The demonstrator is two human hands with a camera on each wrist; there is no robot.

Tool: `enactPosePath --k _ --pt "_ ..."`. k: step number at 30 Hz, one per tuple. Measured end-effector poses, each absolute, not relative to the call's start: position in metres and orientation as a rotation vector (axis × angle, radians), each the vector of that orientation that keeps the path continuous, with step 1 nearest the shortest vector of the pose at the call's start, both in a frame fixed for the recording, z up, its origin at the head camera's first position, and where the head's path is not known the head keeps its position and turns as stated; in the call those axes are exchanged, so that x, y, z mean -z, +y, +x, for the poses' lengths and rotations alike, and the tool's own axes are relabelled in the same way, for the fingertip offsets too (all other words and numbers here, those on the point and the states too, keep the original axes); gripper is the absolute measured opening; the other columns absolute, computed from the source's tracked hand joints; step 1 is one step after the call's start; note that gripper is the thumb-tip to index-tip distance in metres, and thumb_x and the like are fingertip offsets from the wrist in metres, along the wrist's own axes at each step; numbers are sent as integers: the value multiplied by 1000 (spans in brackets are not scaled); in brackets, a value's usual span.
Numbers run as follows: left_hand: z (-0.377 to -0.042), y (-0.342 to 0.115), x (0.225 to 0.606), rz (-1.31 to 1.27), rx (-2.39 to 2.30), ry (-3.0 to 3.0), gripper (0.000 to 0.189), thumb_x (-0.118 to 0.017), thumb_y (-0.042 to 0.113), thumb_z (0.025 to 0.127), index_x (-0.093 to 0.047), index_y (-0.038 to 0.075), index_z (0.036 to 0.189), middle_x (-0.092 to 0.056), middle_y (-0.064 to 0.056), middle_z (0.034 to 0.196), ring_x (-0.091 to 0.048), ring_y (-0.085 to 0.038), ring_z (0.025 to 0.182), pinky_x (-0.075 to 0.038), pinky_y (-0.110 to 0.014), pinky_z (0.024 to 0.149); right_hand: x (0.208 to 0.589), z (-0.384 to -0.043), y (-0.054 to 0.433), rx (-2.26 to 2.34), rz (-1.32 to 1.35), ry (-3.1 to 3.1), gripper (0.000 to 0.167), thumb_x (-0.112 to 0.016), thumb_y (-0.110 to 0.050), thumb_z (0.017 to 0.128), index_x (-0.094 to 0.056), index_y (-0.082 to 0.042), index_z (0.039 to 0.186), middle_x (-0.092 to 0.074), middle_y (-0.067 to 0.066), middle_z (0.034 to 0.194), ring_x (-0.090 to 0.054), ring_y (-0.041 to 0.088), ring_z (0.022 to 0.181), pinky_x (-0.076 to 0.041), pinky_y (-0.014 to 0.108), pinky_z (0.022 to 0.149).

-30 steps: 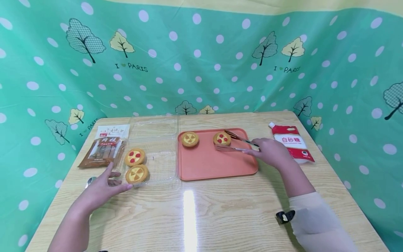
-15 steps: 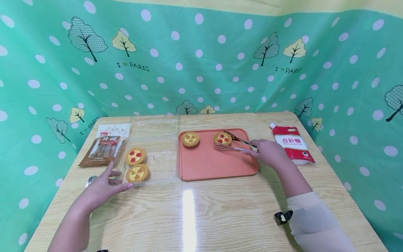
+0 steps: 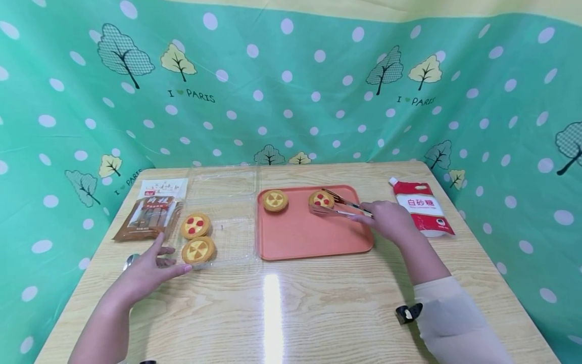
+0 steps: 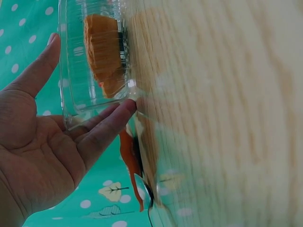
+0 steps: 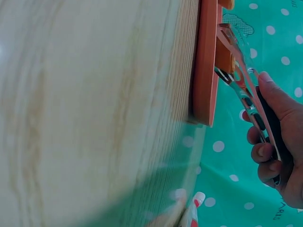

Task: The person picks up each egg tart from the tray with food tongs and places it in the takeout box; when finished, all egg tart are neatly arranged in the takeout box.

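My right hand (image 3: 386, 218) grips metal tongs (image 3: 344, 214). On the pink tray (image 3: 313, 237), the tongs' arms lie on either side of a round tart with red toppings (image 3: 322, 199). A second tart, with a wedge pattern (image 3: 275, 201), sits at the tray's back left. My left hand (image 3: 147, 271) is spread at the near left corner of a clear plastic box (image 3: 234, 240). In the left wrist view its straight fingers (image 4: 111, 124) touch the box's corner. Inside the box lie a red-topped tart (image 3: 195, 225) and a wedge-patterned tart (image 3: 198, 250).
A brown packet (image 3: 150, 220) lies left of the box, with a white packet (image 3: 164, 187) behind it. Partly hidden by my left hand is a shiny metal utensil (image 3: 131, 261). A red and white pouch (image 3: 423, 208) lies on the wooden table (image 3: 318, 308), right of the tray.
The tongs and my right hand have shifted slightly left around the red-topped tart. My left hand stays in place at the box's corner.
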State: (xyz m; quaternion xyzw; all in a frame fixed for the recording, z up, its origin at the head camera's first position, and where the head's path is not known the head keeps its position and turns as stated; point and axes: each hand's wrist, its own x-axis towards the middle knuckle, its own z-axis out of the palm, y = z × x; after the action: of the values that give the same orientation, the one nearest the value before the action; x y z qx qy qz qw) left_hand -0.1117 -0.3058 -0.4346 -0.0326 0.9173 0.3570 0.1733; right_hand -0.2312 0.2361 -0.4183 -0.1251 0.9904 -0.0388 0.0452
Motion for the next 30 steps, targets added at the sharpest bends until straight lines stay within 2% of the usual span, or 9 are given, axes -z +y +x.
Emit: enactPosePath --k 5,15,22,26,30 --pt "-112 -306 435 -91 -1012 2600 125 -68 61 84 18 4 154 -36 -30 149 -47 -48 129 -50 -57 93 418 -231 236 108 -386 3035 65 -64 -61 87 -65 -13 131 -72 12 106 -62 25 84 -50 35 64" --pt "-112 -306 435 -95 -1019 2593 124 -68 61 84 19 5 154 -36 -30 149 -47 -49 129 -50 -58 93 417 -230 235 129 -425 3054 59 -67 -55 87 -66 -14 129 -72 7 95 -59 22 76 -46 32 61" --pt "-112 -306 434 -96 -1018 2593 124 -68 60 84 18 4 154 -36 -30 149 -46 -49 130 -49 -58 94 412 -226 231 152 -421 3051 65 -63 -61 87 -64 -14 132 -73 7 99 -64 24 86 -53 36 68" --pt "-112 -306 434 -97 -1020 2593 124 -68 61 84 18 4 154 -36 -31 149 -46 -49 130 -49 -58 94 408 -225 226 160 -452 3055 66 -60 -64 87 -65 -16 131 -72 4 93 -63 21 83 -51 32 64" --pt "-112 -306 435 -100 -1021 2589 124 -68 61 84 18 4 154 -35 -31 150 -46 -49 130 -49 -58 94 403 -223 219 182 -471 3058 63 -61 -63 87 -65 -16 130 -72 4 96 -62 21 83 -50 31 65"
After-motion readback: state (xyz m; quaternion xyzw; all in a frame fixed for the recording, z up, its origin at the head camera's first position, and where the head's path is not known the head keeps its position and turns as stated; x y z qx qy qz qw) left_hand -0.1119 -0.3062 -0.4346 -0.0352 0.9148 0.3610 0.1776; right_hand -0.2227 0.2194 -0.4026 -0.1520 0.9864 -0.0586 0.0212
